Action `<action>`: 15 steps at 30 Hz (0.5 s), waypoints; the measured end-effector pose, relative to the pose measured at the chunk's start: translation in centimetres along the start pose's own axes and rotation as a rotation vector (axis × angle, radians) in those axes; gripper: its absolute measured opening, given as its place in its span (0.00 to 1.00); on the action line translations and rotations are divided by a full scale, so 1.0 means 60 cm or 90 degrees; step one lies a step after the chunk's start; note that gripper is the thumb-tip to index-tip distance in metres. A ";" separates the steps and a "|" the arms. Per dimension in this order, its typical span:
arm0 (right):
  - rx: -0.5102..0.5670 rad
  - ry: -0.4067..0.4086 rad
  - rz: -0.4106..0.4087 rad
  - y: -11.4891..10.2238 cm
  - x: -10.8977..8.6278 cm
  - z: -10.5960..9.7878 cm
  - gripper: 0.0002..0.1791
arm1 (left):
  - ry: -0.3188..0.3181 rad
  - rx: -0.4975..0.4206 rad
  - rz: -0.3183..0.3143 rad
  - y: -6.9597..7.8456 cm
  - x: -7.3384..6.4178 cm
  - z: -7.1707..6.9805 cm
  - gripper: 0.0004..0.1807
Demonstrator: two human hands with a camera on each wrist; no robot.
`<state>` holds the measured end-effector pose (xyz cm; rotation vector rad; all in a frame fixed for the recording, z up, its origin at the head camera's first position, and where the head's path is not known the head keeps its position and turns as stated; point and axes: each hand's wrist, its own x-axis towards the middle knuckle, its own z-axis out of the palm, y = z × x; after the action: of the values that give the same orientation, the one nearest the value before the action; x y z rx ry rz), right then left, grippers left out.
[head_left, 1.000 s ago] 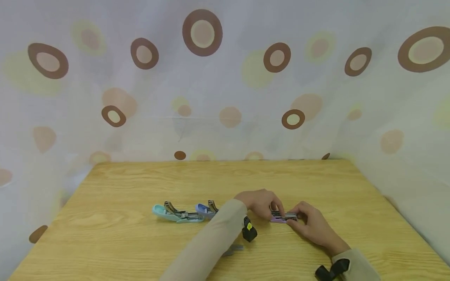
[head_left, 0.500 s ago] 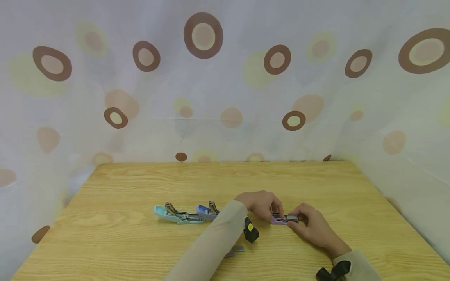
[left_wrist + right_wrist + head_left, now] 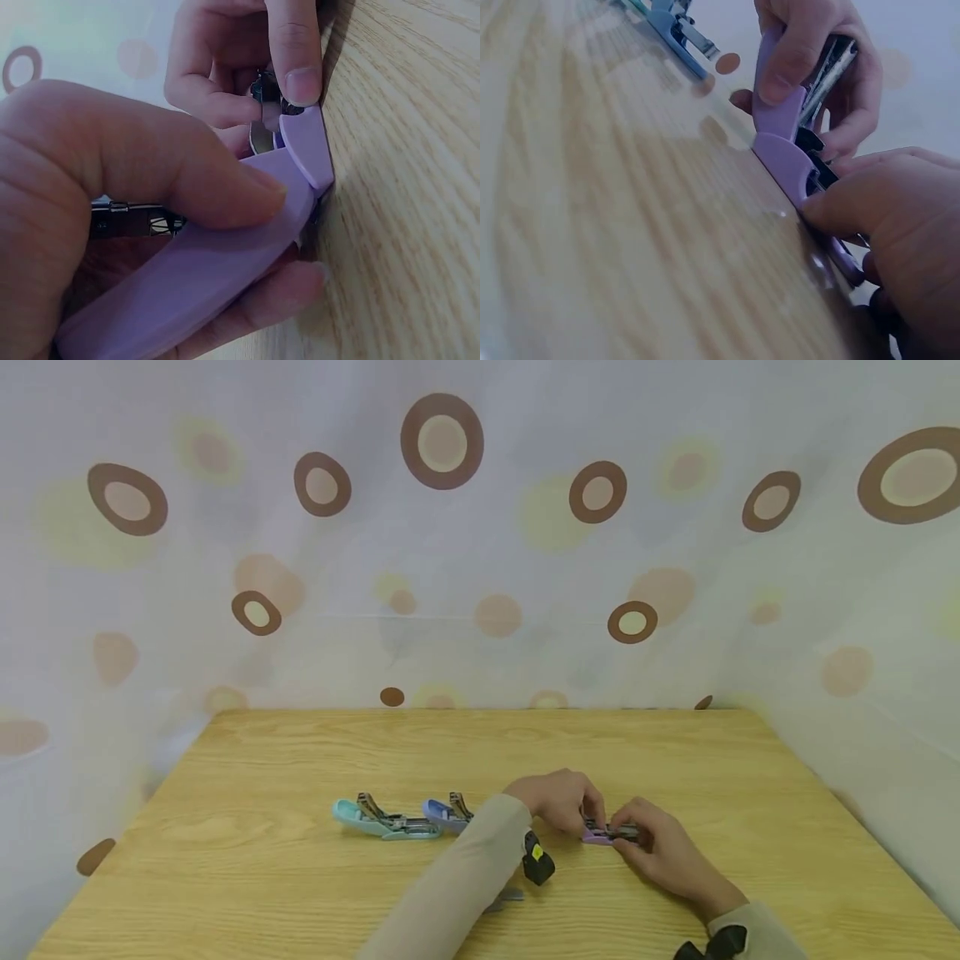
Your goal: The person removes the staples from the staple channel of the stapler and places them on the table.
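Note:
A purple stapler [image 3: 597, 838] lies opened out on the table at the right of centre, its metal parts exposed. My left hand [image 3: 558, 799] grips its purple top cover [image 3: 202, 277], with the thumb along the outside and fingers beneath. From the other side, my right hand [image 3: 663, 852] pinches the purple base [image 3: 784, 161] near the hinge between thumb and fingers. Dark metal pieces [image 3: 266, 94] show between the right fingers in the left wrist view. Part of the metal magazine is hidden behind the hands.
Two more opened staplers, one turquoise [image 3: 363, 818] and one blue [image 3: 442, 814], lie to the left on the wooden table [image 3: 262, 885]. A grey flat item [image 3: 512, 895] is partly covered by the left sleeve. A patterned curtain [image 3: 495, 552] hangs behind the table.
My right index finger has shifted left along the stapler, nearer the left hand, covering more of its metal part. The left hand keeps its grip. The whole head view has drifted slightly.

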<state>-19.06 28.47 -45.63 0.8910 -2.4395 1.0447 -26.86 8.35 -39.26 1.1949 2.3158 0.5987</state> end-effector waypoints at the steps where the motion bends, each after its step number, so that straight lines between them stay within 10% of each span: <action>1: -0.004 -0.006 -0.005 -0.001 0.001 -0.002 0.20 | 0.002 0.003 -0.004 0.001 0.001 0.001 0.13; 15: -0.053 -0.050 -0.050 0.001 0.010 -0.011 0.22 | 0.007 0.016 -0.015 0.001 0.006 0.005 0.12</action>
<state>-19.49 28.74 -44.91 1.0094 -2.4695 0.8899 -26.82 8.72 -39.54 1.1762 2.3494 0.5702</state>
